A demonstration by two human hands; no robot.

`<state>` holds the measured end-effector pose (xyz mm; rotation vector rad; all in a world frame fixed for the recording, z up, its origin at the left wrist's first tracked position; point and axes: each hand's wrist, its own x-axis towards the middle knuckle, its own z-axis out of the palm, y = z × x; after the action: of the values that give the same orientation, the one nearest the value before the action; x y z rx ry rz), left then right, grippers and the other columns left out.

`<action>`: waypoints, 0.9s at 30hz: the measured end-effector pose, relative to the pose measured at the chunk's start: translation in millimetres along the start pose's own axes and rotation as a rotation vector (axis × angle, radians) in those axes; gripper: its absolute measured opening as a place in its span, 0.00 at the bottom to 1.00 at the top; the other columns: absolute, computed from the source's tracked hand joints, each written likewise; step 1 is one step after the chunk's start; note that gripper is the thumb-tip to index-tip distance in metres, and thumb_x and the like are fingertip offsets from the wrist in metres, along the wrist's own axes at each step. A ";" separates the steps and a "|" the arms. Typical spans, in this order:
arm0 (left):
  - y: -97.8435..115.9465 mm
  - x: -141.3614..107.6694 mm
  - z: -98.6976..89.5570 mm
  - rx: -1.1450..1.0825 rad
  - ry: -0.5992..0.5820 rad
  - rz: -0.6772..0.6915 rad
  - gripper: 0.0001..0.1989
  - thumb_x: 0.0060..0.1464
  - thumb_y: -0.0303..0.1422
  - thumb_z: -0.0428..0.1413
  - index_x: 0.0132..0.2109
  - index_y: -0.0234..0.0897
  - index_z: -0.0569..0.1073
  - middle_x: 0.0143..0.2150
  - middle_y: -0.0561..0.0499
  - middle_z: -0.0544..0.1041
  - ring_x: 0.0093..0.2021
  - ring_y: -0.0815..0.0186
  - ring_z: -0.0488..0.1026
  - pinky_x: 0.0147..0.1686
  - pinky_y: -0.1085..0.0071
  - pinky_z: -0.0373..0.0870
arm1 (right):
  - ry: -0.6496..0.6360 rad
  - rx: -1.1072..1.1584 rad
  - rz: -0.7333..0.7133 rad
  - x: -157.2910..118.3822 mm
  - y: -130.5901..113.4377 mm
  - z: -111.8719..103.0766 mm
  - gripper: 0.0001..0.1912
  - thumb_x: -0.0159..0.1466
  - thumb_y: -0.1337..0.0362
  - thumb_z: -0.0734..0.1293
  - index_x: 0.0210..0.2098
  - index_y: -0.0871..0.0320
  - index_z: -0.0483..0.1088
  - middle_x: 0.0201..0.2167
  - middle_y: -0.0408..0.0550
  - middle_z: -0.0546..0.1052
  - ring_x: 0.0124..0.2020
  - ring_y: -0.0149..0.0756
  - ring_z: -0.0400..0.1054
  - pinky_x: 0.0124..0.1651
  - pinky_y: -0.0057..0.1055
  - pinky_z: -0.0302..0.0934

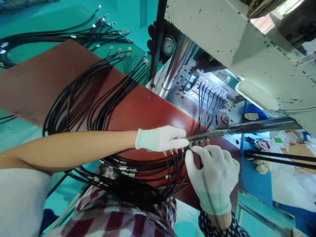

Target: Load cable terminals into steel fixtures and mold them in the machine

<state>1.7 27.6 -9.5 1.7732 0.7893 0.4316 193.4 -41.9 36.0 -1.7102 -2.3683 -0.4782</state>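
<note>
My left hand (164, 138), in a white glove, is closed around the left part of a narrow metal bar (209, 135), which lies over the brown board. Several black cables with small metal ends hang in a row along the bar's near side. My right hand (213, 174), gloved as well, has its thumb and forefinger pinched at a cable end (190, 146) on the bar, just beside my left fingertips. The exact grip there is partly covered by the fingers. More cables (170, 168) droop below the bar towards my lap.
Beyond the bar stands a press with a steel column (179, 62), a pressure gauge (169, 45) and a lit metal mould (207, 89) with several cables laid in it. Cable bundles (71, 92) cover the left of the brown board (128, 108). Pliers (264, 144) lie at right.
</note>
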 end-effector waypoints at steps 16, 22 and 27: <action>2.3 -0.8 -1.4 -0.014 0.008 0.010 0.21 0.66 0.46 0.43 0.30 0.37 0.57 0.25 0.57 0.60 0.26 0.72 0.57 0.28 0.72 0.54 | 0.024 0.035 0.006 -0.2 -0.9 9.2 0.08 0.63 0.62 0.68 0.28 0.54 0.74 0.29 0.44 0.74 0.32 0.40 0.63 0.36 0.38 0.49; 0.3 0.9 -0.5 -0.062 0.011 -0.001 0.22 0.66 0.48 0.44 0.30 0.36 0.59 0.26 0.56 0.65 0.25 0.72 0.61 0.27 0.73 0.58 | -0.025 0.048 -0.014 -2.7 -9.7 -3.2 0.10 0.63 0.55 0.68 0.35 0.52 0.77 0.33 0.46 0.76 0.34 0.42 0.64 0.37 0.38 0.47; -1.9 1.4 1.3 -0.106 0.004 0.001 0.23 0.65 0.50 0.44 0.30 0.36 0.61 0.28 0.55 0.69 0.25 0.73 0.65 0.26 0.74 0.61 | -0.053 0.082 -0.033 0.7 -17.4 6.5 0.12 0.62 0.63 0.67 0.22 0.53 0.71 0.24 0.44 0.71 0.31 0.40 0.60 0.35 0.38 0.45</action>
<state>2.9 28.0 -11.8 1.6747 0.7551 0.4687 177.1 -43.9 27.6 -1.6705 -2.4201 -0.3397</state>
